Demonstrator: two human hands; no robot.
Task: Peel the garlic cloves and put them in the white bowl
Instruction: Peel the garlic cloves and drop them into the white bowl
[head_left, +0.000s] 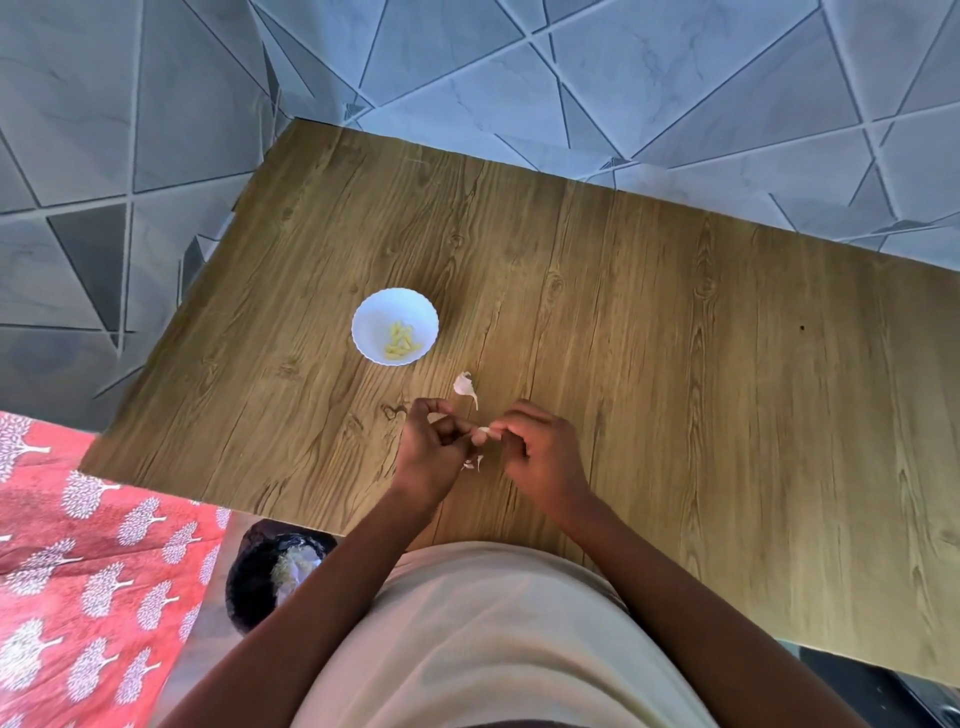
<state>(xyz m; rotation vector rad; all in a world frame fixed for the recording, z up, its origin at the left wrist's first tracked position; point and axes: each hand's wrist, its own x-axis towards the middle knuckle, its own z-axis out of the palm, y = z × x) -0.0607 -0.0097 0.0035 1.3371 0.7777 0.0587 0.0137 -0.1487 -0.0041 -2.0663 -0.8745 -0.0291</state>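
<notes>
hands: left hand (431, 447) and right hand (535, 447) both pinch one clove (483, 434) over table (675, 338)
bowl (371, 317): up-left, peeled cloves inside
risk: clove could slip, skin tearing short
spare: unpeeled clove (464, 385) near bowl

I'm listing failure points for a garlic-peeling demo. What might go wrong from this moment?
The garlic clove is pinched only at the fingertips between the left hand and right hand, above the table, so it may slip. Loose peel lies near the white bowl and could get swept in with the peeled cloves.
</notes>
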